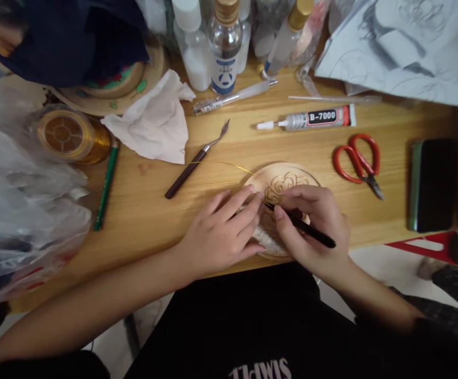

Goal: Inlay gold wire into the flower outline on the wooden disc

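A round wooden disc (pixel 292 169) lies at the table's front edge, with a flower pattern outlined in gold wire on its upper part. My left hand (pixel 227 229) rests over the disc's left side, fingers stretched out and fingertips on its surface. In my right hand (pixel 318 223) is a pair of black tweezers (pixel 311 230), pinched between thumb and fingers. The tweezers' tip meets the disc close to my left fingertips. A thin gold wire (pixel 235 166) runs from the disc leftward over the table. My hands hide part of the pattern.
Behind the disc lie a palette knife (pixel 197 162), a glue tube (pixel 311 119) and a pen (pixel 235 98). Red-handled scissors (pixel 359 160) and a phone (pixel 432 184) are at right. A gold wire spool (pixel 69 134), green pencil (pixel 106 187) and tissue (pixel 153 121) are at left; bottles (pixel 225 52) stand behind.
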A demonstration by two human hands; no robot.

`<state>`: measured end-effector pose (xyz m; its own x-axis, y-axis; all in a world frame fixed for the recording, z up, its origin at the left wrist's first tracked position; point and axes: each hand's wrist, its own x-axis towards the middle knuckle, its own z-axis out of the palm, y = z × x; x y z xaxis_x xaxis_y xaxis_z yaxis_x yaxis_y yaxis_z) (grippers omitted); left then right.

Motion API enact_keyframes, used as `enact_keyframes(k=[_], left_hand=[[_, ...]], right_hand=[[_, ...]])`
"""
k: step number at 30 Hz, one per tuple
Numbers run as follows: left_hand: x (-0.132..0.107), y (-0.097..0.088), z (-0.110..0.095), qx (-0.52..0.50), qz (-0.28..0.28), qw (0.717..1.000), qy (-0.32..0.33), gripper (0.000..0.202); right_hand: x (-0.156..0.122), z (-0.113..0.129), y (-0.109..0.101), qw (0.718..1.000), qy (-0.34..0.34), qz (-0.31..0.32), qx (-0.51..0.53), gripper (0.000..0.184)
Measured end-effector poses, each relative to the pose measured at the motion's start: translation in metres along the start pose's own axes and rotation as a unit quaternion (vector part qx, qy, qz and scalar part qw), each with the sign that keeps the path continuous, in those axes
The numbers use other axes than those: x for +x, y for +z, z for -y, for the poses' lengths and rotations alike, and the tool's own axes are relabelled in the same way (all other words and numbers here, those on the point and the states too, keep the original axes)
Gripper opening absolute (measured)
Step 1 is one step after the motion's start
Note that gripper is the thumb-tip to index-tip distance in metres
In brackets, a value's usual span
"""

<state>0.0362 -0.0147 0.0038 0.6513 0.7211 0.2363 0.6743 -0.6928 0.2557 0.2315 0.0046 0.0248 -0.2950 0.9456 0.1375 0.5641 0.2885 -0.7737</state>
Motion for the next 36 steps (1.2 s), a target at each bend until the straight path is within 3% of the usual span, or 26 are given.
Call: enact_keyframes(k=[27,36], left_hand=[[0.000,-0.001,0.000,-0.001,-0.007,1.000,-0.002,0.046],[0.001,-0.001,-0.001,0.010,-0.007,1.000,0.000,0.048]], right_hand=[[0.021,0.000,-0.016,0.986,-0.106,0.109,-0.070,0.029],[0.033,0.000,-0.025,0.967,-0.171,0.177,-0.070,0.025]])
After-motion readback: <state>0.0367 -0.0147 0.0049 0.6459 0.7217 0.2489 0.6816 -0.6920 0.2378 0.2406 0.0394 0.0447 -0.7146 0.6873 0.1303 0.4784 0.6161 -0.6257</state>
